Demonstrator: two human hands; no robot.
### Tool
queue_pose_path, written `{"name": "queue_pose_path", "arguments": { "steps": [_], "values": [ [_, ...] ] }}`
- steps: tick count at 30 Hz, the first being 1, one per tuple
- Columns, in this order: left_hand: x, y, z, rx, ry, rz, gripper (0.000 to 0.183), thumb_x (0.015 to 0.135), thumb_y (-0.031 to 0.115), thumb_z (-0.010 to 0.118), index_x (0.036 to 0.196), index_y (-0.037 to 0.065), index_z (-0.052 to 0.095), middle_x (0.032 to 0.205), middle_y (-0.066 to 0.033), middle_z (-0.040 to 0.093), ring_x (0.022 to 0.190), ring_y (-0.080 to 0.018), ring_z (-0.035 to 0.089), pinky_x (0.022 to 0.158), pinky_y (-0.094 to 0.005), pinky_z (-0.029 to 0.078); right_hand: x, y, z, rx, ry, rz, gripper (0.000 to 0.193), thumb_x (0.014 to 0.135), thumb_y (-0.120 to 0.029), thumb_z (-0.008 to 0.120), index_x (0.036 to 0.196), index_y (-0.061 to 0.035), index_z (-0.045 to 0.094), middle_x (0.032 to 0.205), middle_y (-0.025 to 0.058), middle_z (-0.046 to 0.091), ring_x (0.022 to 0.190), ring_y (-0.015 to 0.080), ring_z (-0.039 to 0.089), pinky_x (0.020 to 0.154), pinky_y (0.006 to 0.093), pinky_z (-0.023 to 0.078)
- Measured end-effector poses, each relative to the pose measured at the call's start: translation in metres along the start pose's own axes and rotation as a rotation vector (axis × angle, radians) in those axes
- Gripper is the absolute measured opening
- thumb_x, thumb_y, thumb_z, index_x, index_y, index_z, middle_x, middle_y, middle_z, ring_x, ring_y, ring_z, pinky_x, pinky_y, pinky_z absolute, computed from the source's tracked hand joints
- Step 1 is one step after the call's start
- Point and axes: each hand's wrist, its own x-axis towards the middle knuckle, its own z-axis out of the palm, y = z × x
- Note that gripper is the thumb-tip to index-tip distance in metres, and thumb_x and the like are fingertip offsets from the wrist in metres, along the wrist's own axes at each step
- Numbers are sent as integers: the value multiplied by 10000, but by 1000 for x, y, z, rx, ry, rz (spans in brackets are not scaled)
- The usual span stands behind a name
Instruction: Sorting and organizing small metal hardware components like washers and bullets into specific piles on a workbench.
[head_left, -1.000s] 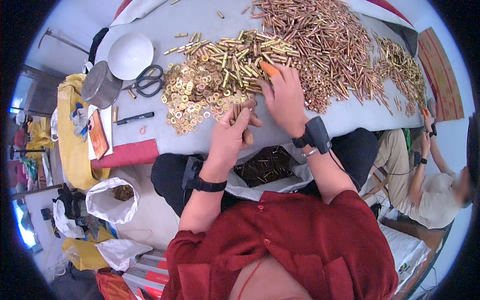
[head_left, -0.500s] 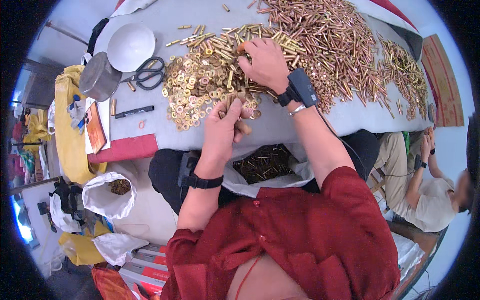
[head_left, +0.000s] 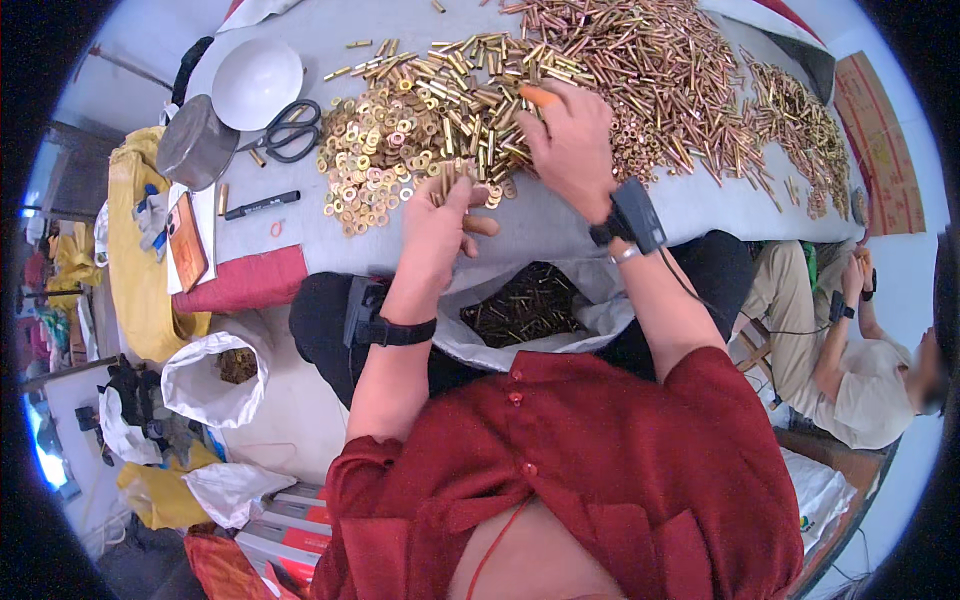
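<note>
My left hand (head_left: 432, 232) is closed around a few short brass tubes (head_left: 447, 188), just in front of the heap of flat brass washers (head_left: 375, 150). Tan covers sit on some of its fingertips. Over the loose brass tubes (head_left: 490, 140) beside the washers, my right hand (head_left: 575, 135) reaches with thumb and index finger apart, and nothing shows between them. An orange finger cover (head_left: 537, 95) is on that index finger; the other fingers are partly hidden. Between my legs, a white sack (head_left: 610, 300) holds many dark brass tubes (head_left: 528, 303).
Copper-coloured tubes (head_left: 660, 70) spread across the table's right. On the left are a white bowl (head_left: 257, 85), a metal pot (head_left: 196, 145), black scissors (head_left: 292, 132), a marker (head_left: 262, 206) and a phone (head_left: 186, 243). A co-worker (head_left: 865, 400) sits at right.
My right hand has moved right and slightly nearer, off the tubes by the washers, and its thumb and index finger have parted. The left hand still holds its tubes.
</note>
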Motion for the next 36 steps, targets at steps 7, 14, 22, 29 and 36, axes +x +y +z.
{"name": "queue_pose_path", "arguments": {
  "steps": [7,14,22,29,36],
  "values": [
    [-3,5,2,34,63,15,241,889,208,571,1009,0,553,839,-93,624,474,-106,568,318,-189,347,-63,-11,-39,218,-178,264,179,733,-44,652,894,-44,574,859,129,546,820,317,518,708,380,429],
    [-2,5,1,-86,0,18,206,895,213,571,977,24,559,763,-78,623,496,-101,567,339,-189,351,-59,-37,-41,367,-178,291,191,734,-60,661,900,-34,572,847,133,553,819,322,529,712,391,437],
    [-1,7,0,-136,43,-6,206,888,209,579,978,26,548,768,-57,602,507,-93,553,340,-191,351,-56,-55,-32,408,-334,241,256,738,-61,671,978,-23,588,898,135,543,850,314,524,721,368,439],
    [-2,5,-1,-83,40,4,223,882,209,588,993,22,542,768,-57,604,498,-90,547,329,-189,341,-60,-45,-41,384,-359,298,241,750,-40,643,985,-17,593,888,141,534,856,320,513,730,370,434],
    [-3,4,3,111,30,-22,235,869,228,616,984,30,567,753,-43,609,460,-68,495,338,-187,310,-56,-42,-38,380,-447,275,185,751,-56,636,925,-9,597,864,148,537,850,329,507,736,390,425]
  ]
}}
